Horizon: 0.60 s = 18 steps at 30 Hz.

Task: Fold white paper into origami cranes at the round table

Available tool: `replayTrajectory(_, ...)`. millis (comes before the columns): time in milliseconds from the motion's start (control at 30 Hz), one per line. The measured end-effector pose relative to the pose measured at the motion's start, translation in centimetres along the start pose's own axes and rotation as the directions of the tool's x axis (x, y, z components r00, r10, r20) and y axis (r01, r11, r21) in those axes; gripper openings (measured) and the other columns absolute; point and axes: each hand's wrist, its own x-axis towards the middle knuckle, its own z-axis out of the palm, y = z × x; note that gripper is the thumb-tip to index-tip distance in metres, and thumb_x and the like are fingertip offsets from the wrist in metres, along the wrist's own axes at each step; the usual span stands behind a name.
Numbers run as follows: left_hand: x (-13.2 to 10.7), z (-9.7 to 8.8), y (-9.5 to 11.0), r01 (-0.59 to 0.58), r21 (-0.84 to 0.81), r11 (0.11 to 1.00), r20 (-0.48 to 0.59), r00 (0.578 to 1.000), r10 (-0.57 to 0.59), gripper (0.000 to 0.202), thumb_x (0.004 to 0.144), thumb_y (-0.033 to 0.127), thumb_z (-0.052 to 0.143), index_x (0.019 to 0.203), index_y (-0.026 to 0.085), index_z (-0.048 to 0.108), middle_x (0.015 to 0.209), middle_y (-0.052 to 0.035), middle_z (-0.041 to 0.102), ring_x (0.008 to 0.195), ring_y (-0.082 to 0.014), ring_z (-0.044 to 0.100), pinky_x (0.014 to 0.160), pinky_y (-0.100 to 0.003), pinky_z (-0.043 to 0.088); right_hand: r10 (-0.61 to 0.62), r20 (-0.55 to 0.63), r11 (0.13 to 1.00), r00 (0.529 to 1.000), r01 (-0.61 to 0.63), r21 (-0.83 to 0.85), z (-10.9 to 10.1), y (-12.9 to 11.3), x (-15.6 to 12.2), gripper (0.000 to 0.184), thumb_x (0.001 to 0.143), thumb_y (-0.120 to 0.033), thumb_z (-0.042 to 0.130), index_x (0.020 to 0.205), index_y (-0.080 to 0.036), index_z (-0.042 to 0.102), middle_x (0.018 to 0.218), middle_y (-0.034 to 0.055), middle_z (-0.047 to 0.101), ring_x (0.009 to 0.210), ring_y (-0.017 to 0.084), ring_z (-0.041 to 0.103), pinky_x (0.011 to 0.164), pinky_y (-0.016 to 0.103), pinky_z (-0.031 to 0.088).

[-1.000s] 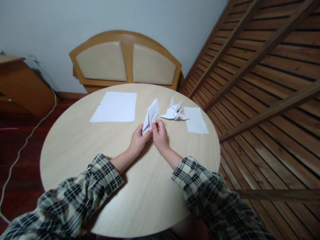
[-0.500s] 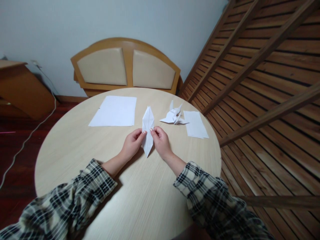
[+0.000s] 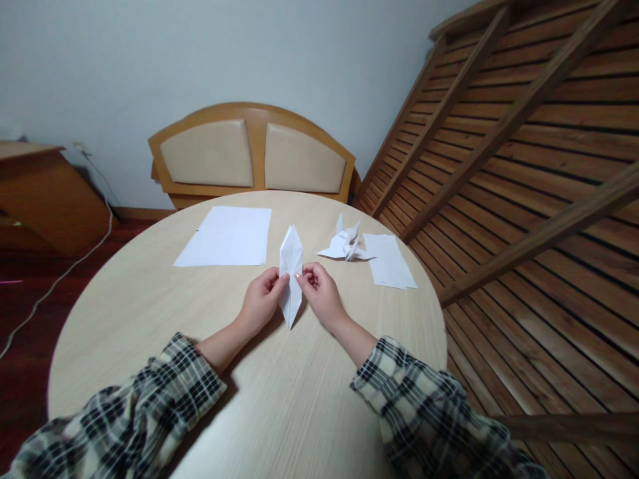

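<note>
The left hand (image 3: 260, 299) and right hand (image 3: 325, 297) are pinching opposite edges of the folded paper (image 3: 291, 256) between fingers (image 3: 314, 269), its earlier slant now straightened, seemingly steadying it.

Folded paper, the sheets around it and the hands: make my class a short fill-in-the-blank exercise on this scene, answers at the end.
1. The left hand and the right hand hold a folded paper whose colour is ____.
2. The larger sheets lie toward the person's ____ side of the table.
3. Of the two hands, the smaller sheets lie nearer to the ____ one.

Missing words: white; left; right.
</note>
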Motion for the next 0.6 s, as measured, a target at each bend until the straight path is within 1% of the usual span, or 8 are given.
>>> replayTrajectory(67,0.05,0.07,0.00,-0.007,-0.005,1.000,-0.004,1.000,0.007,0.027,0.084,0.041,0.055,0.067,0.019,0.052,0.060,0.0038,0.045,0.057,-0.0137,0.043,0.053,-0.025,0.032,-0.013,-0.023,1.000,1.000,0.014,0.012,0.01,0.23,0.03,0.020,0.082,-0.033,0.063,0.096,-0.024,0.050,0.071,-0.0039,0.051,0.066,0.015,0.053,0.062,0.028,0.044)
replayTrajectory(133,0.08,0.12,0.02,-0.010,-0.009,1.000,0.001,1.000,0.010,0.027,0.084,0.041,0.055,0.067,0.019,0.052,0.060,0.0038,0.046,0.057,-0.0139,0.043,0.053,-0.025,0.032,-0.017,-0.033,1.000,0.999,0.017,0.021,0.01,0.42,0.06,0.024,0.081,-0.033,0.065,0.097,-0.025,0.048,0.071,-0.0044,0.051,0.066,0.014,0.053,0.063,0.028,0.045)
replayTrajectory(300,0.11,0.12,-0.14,-0.008,-0.014,1.000,0.008,1.000,0.008,0.028,0.085,0.041,0.055,0.069,0.019,0.053,0.061,0.0037,0.045,0.057,-0.0140,0.043,0.053,-0.025,0.032,-0.001,-0.026,0.999,1.000,0.002,0.039,-0.04,0.40,0.14,0.024,0.079,-0.034,0.067,0.093,-0.024,0.049,0.072,-0.0040,0.052,0.066,0.014,0.053,0.063,0.028,0.045)
replayTrajectory(433,0.27,0.13,-0.46,-0.008,-0.008,1.000,0.010,1.000,0.008,0.028,0.085,0.042,0.056,0.070,0.019,0.056,0.061,0.0032,0.047,0.058,-0.0144,0.044,0.053,-0.026,0.033,0.027,-0.034,0.999,0.999,-0.027,0.023,-0.09,0.41,0.28,0.023,0.077,-0.034,0.068,0.088,-0.023,0.052,0.071,-0.0035,0.051,0.063,0.014,0.050,0.060,0.028,0.044)
replayTrajectory(600,0.44,0.27,-0.77,-0.021,-0.028,0.999,0.035,0.999,0.022,0.029,0.086,0.044,0.056,0.077,0.018,0.064,0.066,0.0004,0.058,0.062,-0.0161,0.050,0.057,-0.026,0.037,0.043,-0.040,0.999,0.998,-0.044,-0.030,-0.29,0.70,0.46,0.018,0.077,-0.036,0.068,0.082,-0.021,0.059,0.068,-0.0030,0.049,0.060,0.013,0.047,0.056,0.027,0.040)
